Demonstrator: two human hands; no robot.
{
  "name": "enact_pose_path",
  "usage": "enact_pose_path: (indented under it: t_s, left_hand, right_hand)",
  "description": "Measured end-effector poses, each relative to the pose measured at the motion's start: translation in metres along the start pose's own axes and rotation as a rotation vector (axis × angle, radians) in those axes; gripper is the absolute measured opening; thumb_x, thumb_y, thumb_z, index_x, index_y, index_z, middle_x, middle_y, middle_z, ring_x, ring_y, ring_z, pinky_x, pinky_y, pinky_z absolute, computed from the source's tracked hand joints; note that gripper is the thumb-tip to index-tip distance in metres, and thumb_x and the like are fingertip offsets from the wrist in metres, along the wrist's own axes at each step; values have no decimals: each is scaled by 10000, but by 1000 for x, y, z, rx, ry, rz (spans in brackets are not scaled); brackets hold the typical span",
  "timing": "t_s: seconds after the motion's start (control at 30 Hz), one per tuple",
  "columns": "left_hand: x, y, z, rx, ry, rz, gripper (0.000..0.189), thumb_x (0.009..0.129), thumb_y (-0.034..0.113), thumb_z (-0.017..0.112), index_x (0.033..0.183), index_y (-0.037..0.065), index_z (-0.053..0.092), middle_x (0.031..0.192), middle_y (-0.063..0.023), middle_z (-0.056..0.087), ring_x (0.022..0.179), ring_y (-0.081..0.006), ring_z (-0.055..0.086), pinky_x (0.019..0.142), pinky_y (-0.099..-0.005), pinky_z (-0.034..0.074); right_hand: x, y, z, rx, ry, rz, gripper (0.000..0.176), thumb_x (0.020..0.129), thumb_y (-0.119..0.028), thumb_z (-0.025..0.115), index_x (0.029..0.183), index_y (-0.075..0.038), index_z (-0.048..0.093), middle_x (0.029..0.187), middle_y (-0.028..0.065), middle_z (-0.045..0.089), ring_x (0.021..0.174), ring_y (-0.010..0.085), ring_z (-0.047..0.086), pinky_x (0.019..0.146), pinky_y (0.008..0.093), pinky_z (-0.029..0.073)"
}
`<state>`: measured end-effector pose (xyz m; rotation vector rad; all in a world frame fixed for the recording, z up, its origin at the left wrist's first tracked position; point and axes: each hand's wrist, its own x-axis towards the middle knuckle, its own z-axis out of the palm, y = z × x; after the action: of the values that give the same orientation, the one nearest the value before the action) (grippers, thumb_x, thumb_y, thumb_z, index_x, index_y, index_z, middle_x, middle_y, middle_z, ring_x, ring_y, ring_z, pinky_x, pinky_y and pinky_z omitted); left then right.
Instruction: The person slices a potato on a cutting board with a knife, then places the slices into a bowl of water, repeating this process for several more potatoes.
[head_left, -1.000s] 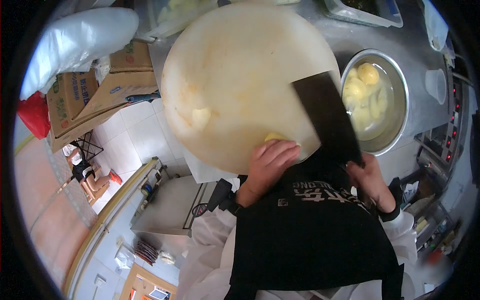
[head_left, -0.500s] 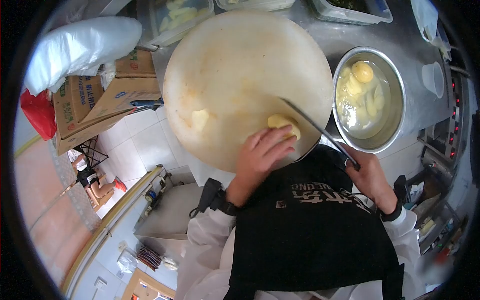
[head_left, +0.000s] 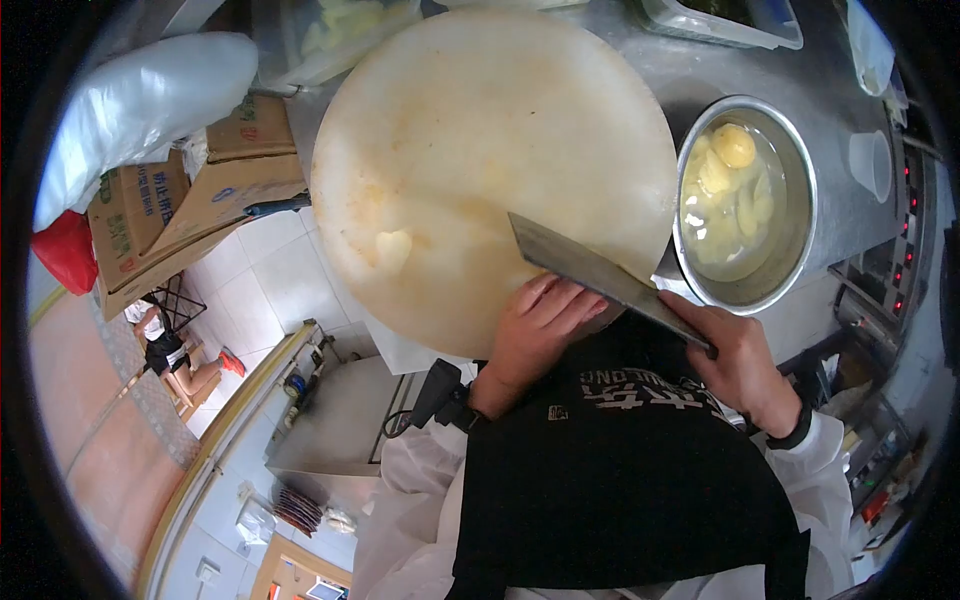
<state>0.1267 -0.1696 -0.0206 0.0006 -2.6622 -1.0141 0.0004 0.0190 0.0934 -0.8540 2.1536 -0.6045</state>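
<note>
My right hand point(head_left: 738, 362) is wrapped round the handle of a cleaver point(head_left: 590, 265), whose broad blade is tilted over the near right part of a round cutting board point(head_left: 480, 120). Close against the blade's near side is my left hand point(head_left: 545, 328), its fingers bent and closed at the near edge of the board. The blade and fingers hide the peeled potato that showed under this hand earlier. A pale cut piece of potato point(head_left: 393, 248) lies flat on the left part of the board.
Right of the board stands a metal bowl point(head_left: 806, 215) with peeled potatoes point(head_left: 735, 146) in water. Plastic containers point(head_left: 715, 25) line the back, and a small white cup point(head_left: 869, 165) stands far right. Cardboard boxes point(head_left: 200, 215) are at left; a seated person point(head_left: 170, 345) is beyond.
The cleaver has turned from nearly edge-on to showing its broad side, and its tip has moved left. My left hand has drawn slightly nearer to my body; the potato is now out of sight.
</note>
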Motion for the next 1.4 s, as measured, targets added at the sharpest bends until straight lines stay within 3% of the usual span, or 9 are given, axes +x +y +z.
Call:
enact_pose_path:
  t_s: [0.1, 0.2, 0.47, 0.6, 0.87, 1.0, 1.17, 1.33, 1.4]
  left_hand:
    - [-12, -7, 2, -66, -45, -7, 273, 710, 121, 664, 982, 131, 639, 979, -6, 606, 945, -198, 553, 825, -310, 458]
    - [-19, -11, 14, -127, 116, 24, 330, 711, 94, 645, 1037, 125, 611, 1003, -10, 606, 949, -198, 553, 824, -309, 453]
    - [-14, -9, 15, -179, 101, -1, 334, 704, 63, 630, 1034, 108, 607, 1071, -42, 595, 966, -230, 551, 820, -336, 449]
    - [-37, -15, 23, -224, 54, 6, 316, 696, 70, 632, 1011, 94, 620, 1075, -47, 600, 956, -222, 560, 803, -329, 455]
    - [-16, -10, 16, -257, 130, 3, 282, 705, 46, 609, 985, 70, 618, 1034, -63, 612, 927, -247, 576, 795, -338, 459]
    - [-44, -16, 33, -412, 89, -71, 306, 711, 57, 612, 1016, 77, 610, 1068, -65, 607, 920, -239, 576, 791, -333, 465]
    - [-4, -7, 11, -217, 133, 7, 324, 695, 55, 625, 1018, 77, 598, 1025, -64, 609, 904, -242, 576, 774, -347, 471]
    - [-34, -12, 29, -246, 182, 30, 354, 703, 56, 616, 1055, 89, 595, 1069, -55, 605, 905, -228, 576, 775, -330, 468]
    - [-56, -12, 44, -592, 8, -331, 364, 698, 60, 618, 1060, 92, 600, 1084, -54, 602, 914, -228, 576, 775, -327, 466]
  right_hand:
    - [2, -12, -11, -46, -170, 101, 643, 646, -6, 607, 1271, -79, 475, 830, 171, 608, 739, 328, 589, 681, 391, 468]
    - [10, -13, -8, -74, -182, 97, 647, 647, -9, 614, 1274, -81, 470, 831, 169, 609, 740, 333, 592, 679, 397, 471]
    - [16, 0, 0, -6, -80, 1, 623, 660, -15, 610, 1263, -109, 486, 823, 171, 605, 712, 353, 592, 648, 407, 483]
    - [15, -24, -13, -64, -232, 128, 615, 661, -15, 606, 1259, -103, 490, 822, 174, 606, 724, 358, 592, 652, 414, 482]
    - [21, -6, 0, 14, -68, -39, 624, 651, -9, 618, 1257, -89, 489, 836, 170, 613, 724, 342, 601, 634, 413, 476]
    - [19, -32, -14, -44, -275, 151, 610, 663, -7, 610, 1255, -84, 488, 910, 190, 620, 779, 352, 608, 690, 410, 483]
    - [31, -5, 10, 1, -112, 37, 643, 661, -17, 628, 1280, -96, 469, 742, 156, 576, 671, 341, 577, 634, 416, 470]
    - [19, -29, -14, -8, -184, 65, 622, 674, -14, 617, 1273, -87, 468, 816, 177, 597, 725, 355, 589, 660, 415, 478]
    - [20, -35, -14, -32, -299, 158, 615, 679, -13, 610, 1273, -84, 466, 883, 197, 614, 776, 367, 600, 689, 414, 487]
